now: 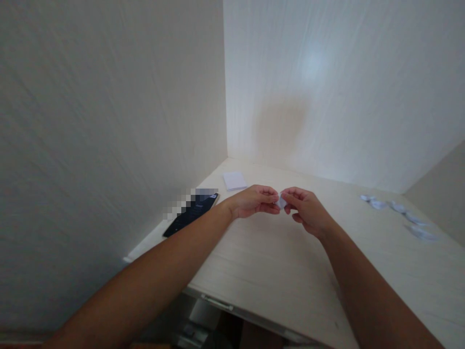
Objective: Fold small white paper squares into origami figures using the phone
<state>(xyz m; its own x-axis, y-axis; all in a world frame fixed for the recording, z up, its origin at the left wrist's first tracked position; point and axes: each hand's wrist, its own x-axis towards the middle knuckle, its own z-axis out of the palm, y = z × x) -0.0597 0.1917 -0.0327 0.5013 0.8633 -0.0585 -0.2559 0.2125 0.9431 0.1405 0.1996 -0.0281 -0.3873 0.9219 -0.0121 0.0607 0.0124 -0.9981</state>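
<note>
In the lower half, desk (276, 271): pale wood, set in a corner of light walls.
Left hand (254, 201): at the centre, fingers closed in a pinch on the small paper piece.
Right hand (305, 206): just beside it, fingertips pinching the same piece from the other side.
Phone (191, 214): dark, lying flat, centre left of the frame.
Folded pieces (397, 208): a loose row at the right edge, well apart from the hands.
Paper stack (234, 180): white squares, behind the left hand.
Small paper piece (281, 201): held above the desk, between both hands.
Progress: it seems several pieces are finished, one is in work, and the stack remains.
</note>
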